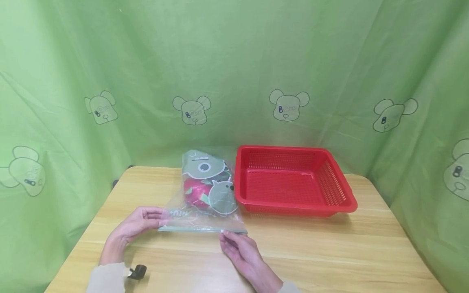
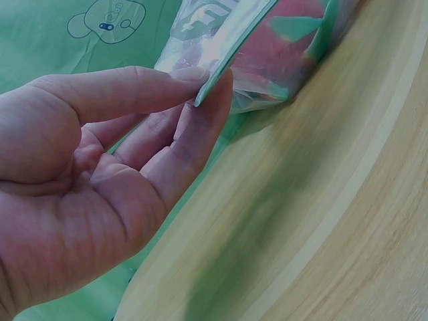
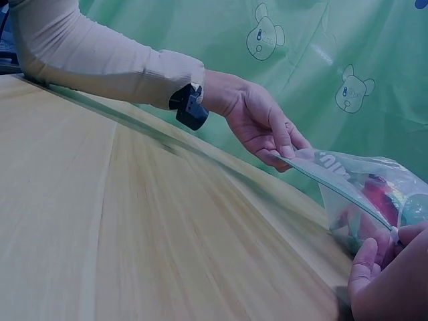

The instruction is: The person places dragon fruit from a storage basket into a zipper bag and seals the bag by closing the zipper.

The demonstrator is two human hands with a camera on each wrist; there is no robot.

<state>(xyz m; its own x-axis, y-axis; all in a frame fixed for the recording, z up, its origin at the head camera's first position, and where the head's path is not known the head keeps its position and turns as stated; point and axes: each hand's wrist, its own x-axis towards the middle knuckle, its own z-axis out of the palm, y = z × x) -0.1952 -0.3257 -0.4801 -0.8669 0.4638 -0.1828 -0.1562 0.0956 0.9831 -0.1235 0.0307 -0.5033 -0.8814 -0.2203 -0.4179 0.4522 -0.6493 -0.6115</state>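
Observation:
A clear slider zip bag [image 1: 205, 221] with printed cartoon animals lies toward the back of the table, its zip edge facing me. Through the plastic shows a pinkish-red and green bundle [image 1: 196, 190]; its kind is unclear. My left hand [image 1: 137, 224] pinches the left corner of the zip edge between thumb and fingers, plainly seen in the left wrist view. Near the right end, my right hand [image 1: 243, 254] pinches the small white slider [image 3: 394, 234]. In the right wrist view the green zip strip [image 3: 334, 187] runs straight between both hands, raised off the wood.
A red plastic basket [image 1: 349, 203] with perforated walls stands right beside the bag, on the wooden table [image 1: 329, 252]. Green curtains [image 1: 234, 53] printed with bear heads enclose the back and sides. A black wrist device [image 1: 137, 272] sits at the left cuff.

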